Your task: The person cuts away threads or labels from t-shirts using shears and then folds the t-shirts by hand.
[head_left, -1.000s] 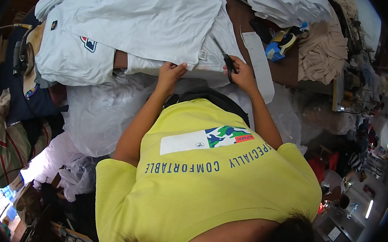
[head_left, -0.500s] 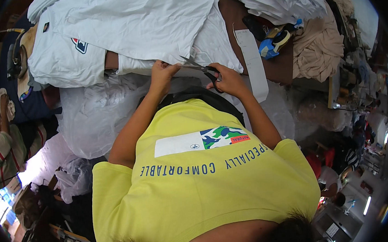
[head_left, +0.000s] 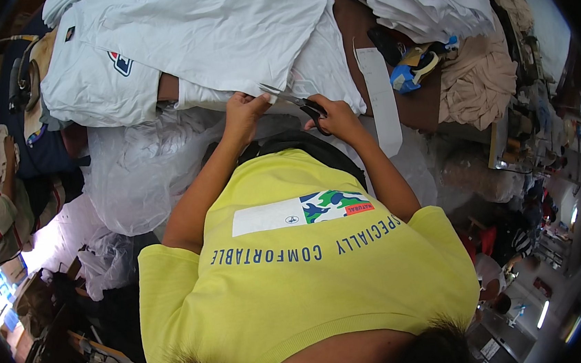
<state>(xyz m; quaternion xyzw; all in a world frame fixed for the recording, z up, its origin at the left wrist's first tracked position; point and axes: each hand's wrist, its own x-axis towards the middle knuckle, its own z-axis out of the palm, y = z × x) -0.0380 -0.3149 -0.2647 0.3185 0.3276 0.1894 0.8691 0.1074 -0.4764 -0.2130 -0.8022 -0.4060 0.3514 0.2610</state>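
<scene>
Centre of the frame: left hand [head_left: 243, 113] pinches the edge of a white garment [head_left: 222, 28] (fingers closed on the cloth). Right hand [head_left: 333, 115] grips black-handled scissors [head_left: 294, 100], fingers curled through the loops; blades point left toward the pinched edge, partly open, tips hard to make out. Garment spreads across upper frame, cut off at top. Clear plastic bag [head_left: 138, 174] lies lower left, a tape dispenser [head_left: 412, 70] upper right.

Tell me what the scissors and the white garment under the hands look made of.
The black-handled scissors in the right hand: shiny grey blades, probably steel; matte black loops, likely plastic. The white folded garment pinched by the left hand: soft matte knit with loose creases, cotton-like, though the fibre cannot be told.
</scene>
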